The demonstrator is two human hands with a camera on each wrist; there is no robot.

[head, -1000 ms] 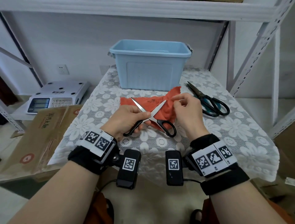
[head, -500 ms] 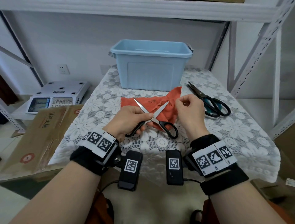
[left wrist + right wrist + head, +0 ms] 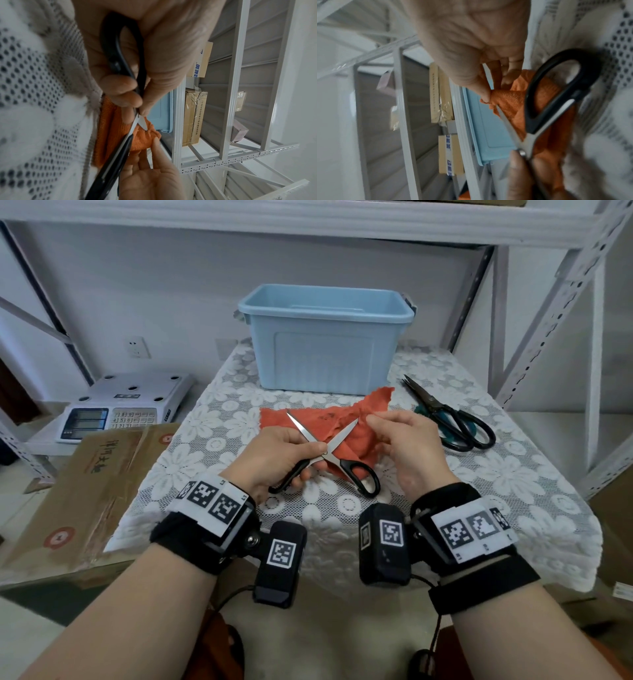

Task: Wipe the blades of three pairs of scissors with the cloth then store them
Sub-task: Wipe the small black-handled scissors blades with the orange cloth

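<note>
Left hand (image 3: 274,457) grips the black-handled scissors (image 3: 337,457) right at the pivot, thumb on top, fingers curled round one handle loop, and the blades are spread wide in an X. The other loop hangs free toward the near side, just above the lace. Right hand (image 3: 407,440) pinches a fold of the orange cloth (image 3: 318,419) between thumb and fingertips, lifting it off the table right beside the tip of the right-hand blade; the right wrist view shows the pinched fold touching that blade's tip. The rest of the cloth lies rumpled on the table under and behind the scissors.

Out to the right, well apart from the hands, a second pair of scissors (image 3: 452,416) with dark teal handles lies flat on the white lace tablecloth (image 3: 513,474), blades shut and pointing toward the far side. Behind the cloth stands a light blue plastic bin (image 3: 325,337), open-topped, at the far edge of the table. To the left, off the table, a white weighing scale (image 3: 116,405) sits beside flattened cardboard (image 3: 85,484).
</note>
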